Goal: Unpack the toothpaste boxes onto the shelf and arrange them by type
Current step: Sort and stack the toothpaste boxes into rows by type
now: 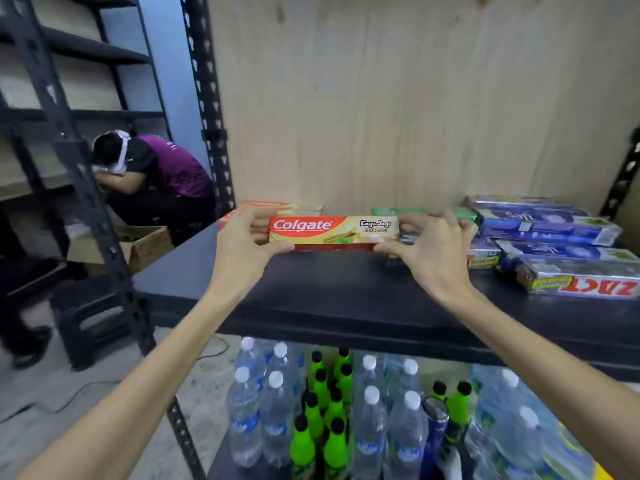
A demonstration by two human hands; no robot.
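A red and yellow Colgate Kayu Sugi box (334, 232) is held level just above the black shelf (311, 292). My left hand (242, 247) grips its left end and my right hand (429, 247) grips its right end. Behind it at the back left lie more red and yellow Colgate boxes (273, 206). Green boxes (398, 211) lie at the back middle, partly hidden by the held box. On the right lie blue Safi boxes (550, 225) and silver Zact boxes (581, 284).
The lower shelf holds several water bottles (370, 420) and green bottles (332, 403). A black rack upright (207, 109) stands at the shelf's left. A person in a purple shirt (162, 171) crouches at the left by a cardboard box (138, 245) and a black step stool (90, 317).
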